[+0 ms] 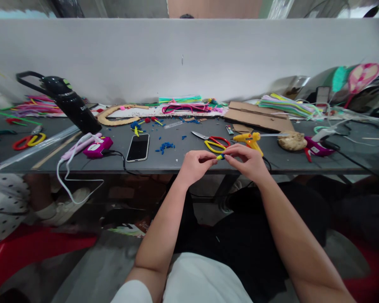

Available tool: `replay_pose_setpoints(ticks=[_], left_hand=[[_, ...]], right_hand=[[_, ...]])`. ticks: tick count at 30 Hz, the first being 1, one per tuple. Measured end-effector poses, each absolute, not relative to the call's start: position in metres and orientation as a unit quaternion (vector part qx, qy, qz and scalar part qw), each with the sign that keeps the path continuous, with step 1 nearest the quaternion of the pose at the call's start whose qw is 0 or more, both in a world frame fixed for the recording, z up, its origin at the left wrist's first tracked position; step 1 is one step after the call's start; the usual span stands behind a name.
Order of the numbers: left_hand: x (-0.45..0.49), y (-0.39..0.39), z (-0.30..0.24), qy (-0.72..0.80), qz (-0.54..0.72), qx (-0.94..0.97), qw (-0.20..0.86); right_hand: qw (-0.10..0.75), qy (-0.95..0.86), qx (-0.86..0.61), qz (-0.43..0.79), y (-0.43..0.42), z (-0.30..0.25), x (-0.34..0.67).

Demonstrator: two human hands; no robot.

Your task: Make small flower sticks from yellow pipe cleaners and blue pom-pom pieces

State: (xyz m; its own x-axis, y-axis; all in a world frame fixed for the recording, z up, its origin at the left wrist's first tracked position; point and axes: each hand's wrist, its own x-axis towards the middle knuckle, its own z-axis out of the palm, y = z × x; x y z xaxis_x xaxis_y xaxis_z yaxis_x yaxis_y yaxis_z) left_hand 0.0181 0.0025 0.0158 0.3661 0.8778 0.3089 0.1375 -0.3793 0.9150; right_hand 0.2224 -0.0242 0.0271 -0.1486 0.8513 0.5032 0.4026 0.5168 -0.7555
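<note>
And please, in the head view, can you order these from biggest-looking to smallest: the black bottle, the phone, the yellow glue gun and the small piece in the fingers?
1. Black bottle
2. Phone and yellow glue gun: too alike to rank
3. Small piece, partly hidden

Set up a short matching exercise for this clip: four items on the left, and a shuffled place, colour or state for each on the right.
Items:
1. Yellow-and-blue piece
2. Glue gun
3. Phone
4. Bottle

Descriptions:
A. Lying flat, left of the loose blue bits
B. Tall and mostly black
C. Pinched between the left hand and the right hand
D. Mostly yellow, lying just beyond the right hand

Right pairs: 1-C, 2-D, 3-A, 4-B
</note>
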Motion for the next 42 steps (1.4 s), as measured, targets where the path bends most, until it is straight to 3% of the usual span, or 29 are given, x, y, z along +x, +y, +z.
replay_pose_setpoints(ticks=[15, 22, 30, 42], left_hand=[[0.019, 0.001, 0.02, 0.348, 0.472, 0.717, 0.377], [0.016, 0.002, 0.021, 0.345, 0.49, 0.731, 0.325], [0.016, 0.006, 0.015, 0.326, 0.462, 0.725, 0.392], [0.011, 0.001, 0.025, 0.364, 0.418, 0.748, 0.364]], right_hand=[[0.513, -0.672, -0.452, 0.285, -0.023, 0.034, 0.23], [0.47, -0.685, -0.412, 0.375, -0.024, 0.026, 0.229], [0.47, -0.698, -0.418, 0.343, -0.022, 0.021, 0.225], [0.456, -0.709, -0.451, 0.292, -0.02, 0.019, 0.226]])
